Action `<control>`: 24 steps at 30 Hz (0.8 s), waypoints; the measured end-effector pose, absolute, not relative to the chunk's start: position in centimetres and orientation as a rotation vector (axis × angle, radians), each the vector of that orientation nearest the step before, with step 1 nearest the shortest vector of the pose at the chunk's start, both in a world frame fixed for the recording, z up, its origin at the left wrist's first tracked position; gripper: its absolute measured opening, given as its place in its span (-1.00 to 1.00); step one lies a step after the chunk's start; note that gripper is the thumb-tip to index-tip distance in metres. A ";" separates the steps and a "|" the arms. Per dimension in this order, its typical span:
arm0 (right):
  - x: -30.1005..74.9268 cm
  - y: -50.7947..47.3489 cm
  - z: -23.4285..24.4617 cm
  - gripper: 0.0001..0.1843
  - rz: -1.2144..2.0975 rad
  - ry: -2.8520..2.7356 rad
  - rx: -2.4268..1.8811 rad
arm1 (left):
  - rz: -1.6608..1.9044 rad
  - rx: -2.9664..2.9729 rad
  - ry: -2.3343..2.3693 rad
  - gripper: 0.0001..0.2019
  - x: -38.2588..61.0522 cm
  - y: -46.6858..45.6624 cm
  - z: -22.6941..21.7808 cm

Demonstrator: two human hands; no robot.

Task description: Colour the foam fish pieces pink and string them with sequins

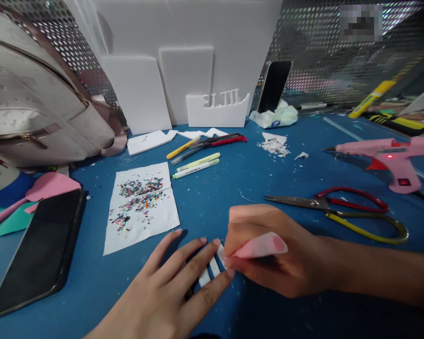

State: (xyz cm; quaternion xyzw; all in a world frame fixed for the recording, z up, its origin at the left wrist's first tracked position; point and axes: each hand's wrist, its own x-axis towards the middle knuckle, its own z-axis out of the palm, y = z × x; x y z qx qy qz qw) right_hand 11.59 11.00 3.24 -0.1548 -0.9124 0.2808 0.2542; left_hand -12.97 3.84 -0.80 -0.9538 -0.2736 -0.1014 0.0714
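Observation:
My right hand (268, 249) is closed around a pink marker-like pen (261, 246), its tip hidden behind the fingers. Under and between the fingers of my left hand (180, 278) lie narrow white strips (214, 266), which look like cut foam board. That hand rests with its fingers spread, pressing the strips on the blue table. To the left of the strips, a white paper sheet (141, 235) carries many small glittering coloured bits (141, 190). Scissors (325, 203) with red and yellow handles lie beyond my right hand.
A pink glue gun (392, 157) with a red light lies at the right. Cutters (215, 140) and highlighters (198, 165) are mid-table. White boards (137, 94) lean at the back. A black phone (35, 249) and a backpack (45, 94) occupy the left; white scraps (275, 145) lie farther back.

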 end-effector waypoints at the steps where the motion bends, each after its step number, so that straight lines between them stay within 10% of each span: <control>1: 11.6 11.0 3.2 -0.79 0.760 -2.478 -0.424 | -0.309 -2.871 -0.807 -0.40 -13.0 3.9 -0.8; 24: 11.3 11.4 3.3 -0.75 1.038 -2.219 -0.588 | -0.350 -2.857 -0.768 -0.38 -12.9 4.4 -0.3</control>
